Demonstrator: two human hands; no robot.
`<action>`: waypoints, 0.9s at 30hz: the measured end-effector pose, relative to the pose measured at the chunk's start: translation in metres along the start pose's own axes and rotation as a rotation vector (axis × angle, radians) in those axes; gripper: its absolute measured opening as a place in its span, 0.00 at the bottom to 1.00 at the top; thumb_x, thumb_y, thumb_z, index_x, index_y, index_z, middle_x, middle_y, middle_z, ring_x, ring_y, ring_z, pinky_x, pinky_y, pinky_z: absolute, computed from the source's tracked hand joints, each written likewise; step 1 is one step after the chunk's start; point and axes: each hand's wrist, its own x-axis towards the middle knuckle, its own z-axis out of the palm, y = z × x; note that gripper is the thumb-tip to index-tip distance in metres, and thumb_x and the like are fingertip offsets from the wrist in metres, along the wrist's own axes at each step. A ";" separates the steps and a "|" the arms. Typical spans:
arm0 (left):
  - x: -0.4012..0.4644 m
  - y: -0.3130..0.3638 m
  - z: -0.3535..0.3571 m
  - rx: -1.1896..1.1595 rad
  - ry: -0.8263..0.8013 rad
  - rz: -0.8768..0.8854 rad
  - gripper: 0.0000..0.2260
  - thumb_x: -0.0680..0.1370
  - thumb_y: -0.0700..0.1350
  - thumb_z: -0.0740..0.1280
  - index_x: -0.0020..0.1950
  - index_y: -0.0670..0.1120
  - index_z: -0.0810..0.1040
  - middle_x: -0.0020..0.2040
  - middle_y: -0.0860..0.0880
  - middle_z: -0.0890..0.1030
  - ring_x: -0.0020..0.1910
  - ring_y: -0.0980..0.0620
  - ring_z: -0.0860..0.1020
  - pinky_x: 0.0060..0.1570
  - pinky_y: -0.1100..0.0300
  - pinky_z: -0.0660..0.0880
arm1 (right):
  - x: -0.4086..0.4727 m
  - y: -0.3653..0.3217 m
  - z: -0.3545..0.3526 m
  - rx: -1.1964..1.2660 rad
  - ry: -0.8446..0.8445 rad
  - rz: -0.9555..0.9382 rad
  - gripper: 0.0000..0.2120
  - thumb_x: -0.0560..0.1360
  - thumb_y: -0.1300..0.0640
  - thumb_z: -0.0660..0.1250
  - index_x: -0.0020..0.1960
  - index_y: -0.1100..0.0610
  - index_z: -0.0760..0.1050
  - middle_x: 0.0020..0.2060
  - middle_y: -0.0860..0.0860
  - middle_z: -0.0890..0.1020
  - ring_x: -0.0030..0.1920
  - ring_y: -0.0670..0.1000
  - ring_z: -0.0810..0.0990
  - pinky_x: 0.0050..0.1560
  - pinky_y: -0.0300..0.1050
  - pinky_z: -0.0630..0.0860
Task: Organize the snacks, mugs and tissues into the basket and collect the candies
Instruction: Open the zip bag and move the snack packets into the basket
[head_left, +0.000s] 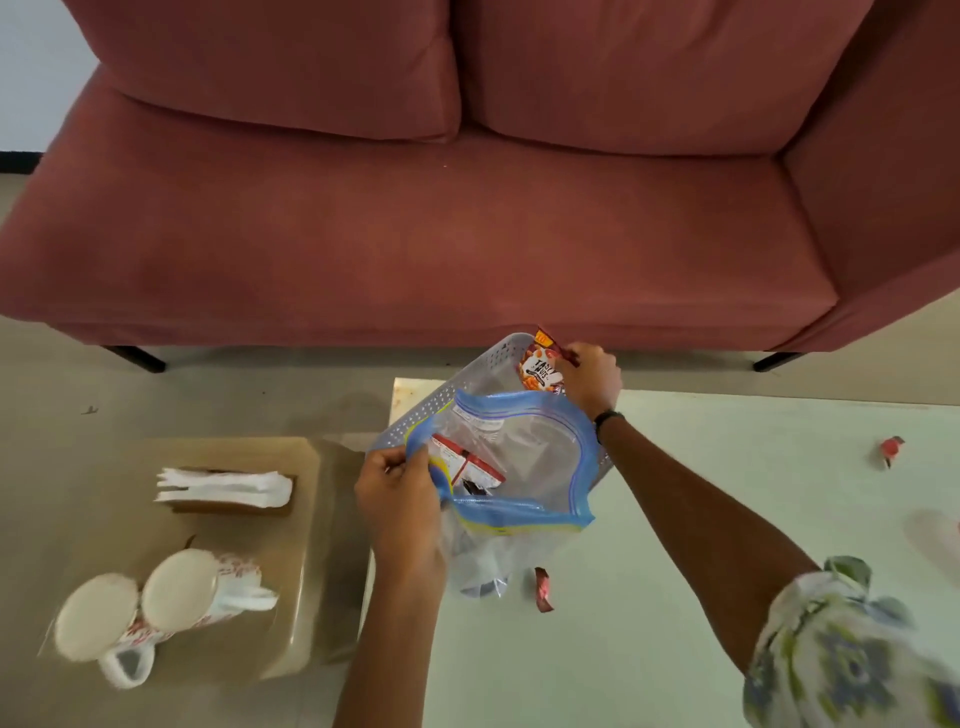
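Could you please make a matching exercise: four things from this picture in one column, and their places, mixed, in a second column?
Things:
1. snack packet
2. zip bag
3. mugs
4. tissues

Places:
A. held open by the left hand
B. upside down on the low brown table
C. in the brown holder
D. pinched by the right hand, over the basket

Pairs: 1-D, 2-A, 3-B, 4-C

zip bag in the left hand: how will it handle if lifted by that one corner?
Probably floppy: the zip bag is thin clear film, sagging below the left hand. Likely light, with only a few packets visible inside. Its mouth gapes open, so tilting could spill them.
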 end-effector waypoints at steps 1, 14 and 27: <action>0.001 -0.002 0.000 -0.016 -0.010 0.002 0.07 0.76 0.36 0.63 0.37 0.41 0.70 0.16 0.53 0.72 0.17 0.59 0.66 0.25 0.63 0.64 | 0.006 0.004 0.008 -0.027 -0.016 0.003 0.10 0.73 0.51 0.68 0.51 0.56 0.81 0.47 0.58 0.84 0.49 0.61 0.81 0.43 0.47 0.74; -0.006 -0.018 -0.004 -0.019 0.015 -0.012 0.08 0.76 0.37 0.64 0.37 0.42 0.71 0.17 0.54 0.73 0.17 0.61 0.68 0.18 0.71 0.65 | 0.041 0.014 0.032 -0.016 -0.129 0.030 0.11 0.72 0.57 0.67 0.54 0.56 0.79 0.51 0.58 0.83 0.53 0.60 0.80 0.49 0.48 0.75; -0.018 -0.016 -0.002 0.032 -0.047 0.040 0.09 0.77 0.36 0.63 0.37 0.39 0.68 0.15 0.51 0.70 0.14 0.58 0.64 0.17 0.71 0.61 | 0.014 0.010 -0.003 -0.046 0.039 -0.082 0.13 0.71 0.61 0.67 0.55 0.53 0.76 0.51 0.51 0.82 0.52 0.56 0.79 0.44 0.45 0.73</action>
